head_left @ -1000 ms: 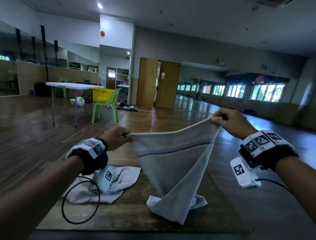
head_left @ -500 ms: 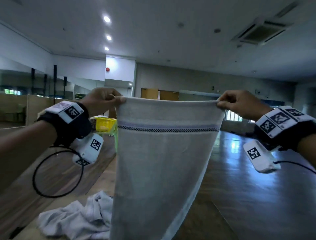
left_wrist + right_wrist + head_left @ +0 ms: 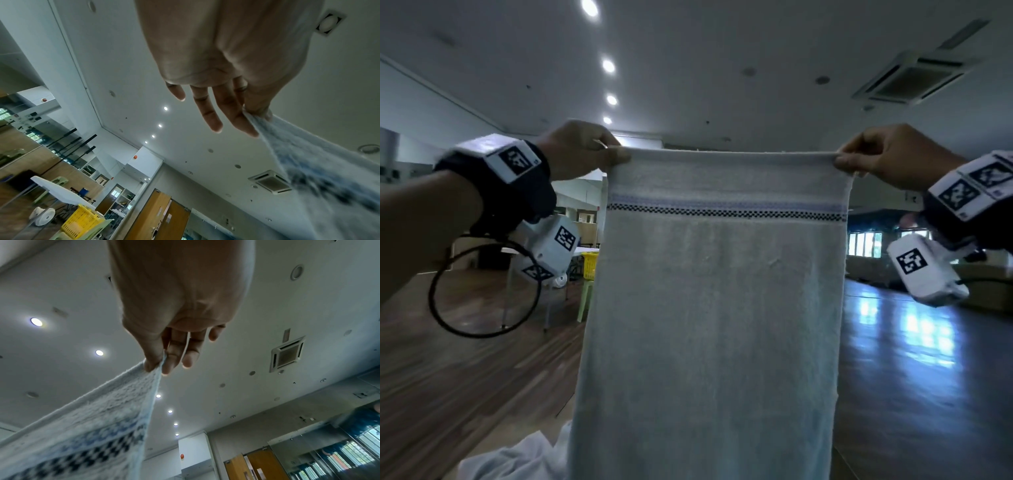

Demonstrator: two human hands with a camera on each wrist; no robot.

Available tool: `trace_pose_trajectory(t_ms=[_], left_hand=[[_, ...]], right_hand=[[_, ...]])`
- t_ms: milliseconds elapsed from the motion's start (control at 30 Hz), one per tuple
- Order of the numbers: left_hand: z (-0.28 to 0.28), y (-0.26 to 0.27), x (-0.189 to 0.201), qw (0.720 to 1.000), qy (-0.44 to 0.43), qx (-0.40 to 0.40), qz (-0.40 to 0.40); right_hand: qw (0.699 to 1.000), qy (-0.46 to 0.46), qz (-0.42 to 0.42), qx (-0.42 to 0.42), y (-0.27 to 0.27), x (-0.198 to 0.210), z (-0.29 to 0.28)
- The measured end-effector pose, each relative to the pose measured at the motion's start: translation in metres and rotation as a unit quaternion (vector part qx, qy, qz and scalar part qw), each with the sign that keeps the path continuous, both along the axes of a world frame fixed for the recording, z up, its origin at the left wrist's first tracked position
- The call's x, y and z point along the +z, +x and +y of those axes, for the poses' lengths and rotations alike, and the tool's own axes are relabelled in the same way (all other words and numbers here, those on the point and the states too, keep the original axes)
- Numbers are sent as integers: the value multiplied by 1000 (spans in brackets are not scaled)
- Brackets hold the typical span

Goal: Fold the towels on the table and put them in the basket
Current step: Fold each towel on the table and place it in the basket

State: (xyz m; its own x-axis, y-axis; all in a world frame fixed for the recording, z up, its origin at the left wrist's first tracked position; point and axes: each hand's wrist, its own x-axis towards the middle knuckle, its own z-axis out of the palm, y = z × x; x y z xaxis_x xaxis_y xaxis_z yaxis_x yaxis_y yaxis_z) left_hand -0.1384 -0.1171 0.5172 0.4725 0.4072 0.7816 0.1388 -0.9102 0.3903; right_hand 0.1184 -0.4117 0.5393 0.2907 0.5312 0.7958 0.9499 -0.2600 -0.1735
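A pale grey towel (image 3: 715, 325) with a blue and black checked band hangs full length in front of me, stretched flat by its top edge. My left hand (image 3: 599, 156) pinches the top left corner between thumb and fingers; the left wrist view shows that pinch (image 3: 255, 116) on the towel (image 3: 308, 164). My right hand (image 3: 859, 161) pinches the top right corner, seen close in the right wrist view (image 3: 158, 365) on the towel (image 3: 92, 426). A second crumpled towel (image 3: 517, 459) lies low at the bottom left. The yellow basket (image 3: 589, 264) sits far off on a green chair (image 3: 585, 294).
A white folding table (image 3: 59, 191) and a small white fan (image 3: 44, 216) stand beside the basket (image 3: 82, 222). Wooden doors (image 3: 255, 467) are at the room's far end. Wooden floor spreads on both sides. The towel hides the table in front of me.
Both hands have lifted the towel from the table to head height and pulled its top edge taut, so it now hangs flat. The view has tilted up toward the ceiling.
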Motion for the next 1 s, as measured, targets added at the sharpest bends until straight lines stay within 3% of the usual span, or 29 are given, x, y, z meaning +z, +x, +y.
trace_pose_trajectory(t_ms=[133, 300, 400, 567, 700, 833, 1000], left_hand=[[35, 40, -35, 992, -42, 10, 116], [81, 94, -138, 963, -6, 40, 265], [88, 112, -147, 978, 33, 67, 197], [71, 119, -92, 996, 56, 65, 38], [64, 114, -65, 997, 61, 53, -14], [64, 108, -78, 999, 34, 17, -29], [68, 103, -122, 999, 5, -16, 30]], right_hand=[[998, -33, 43, -19, 43, -36, 37], [968, -219, 104, -60, 104, -134, 81], [975, -183, 92, -88, 116, -145, 88], [993, -11, 60, -98, 116, -93, 82], [994, 30, 38, -95, 108, -62, 70], [996, 39, 41, -74, 97, -62, 59], [996, -20, 71, -49, 86, -97, 54]])
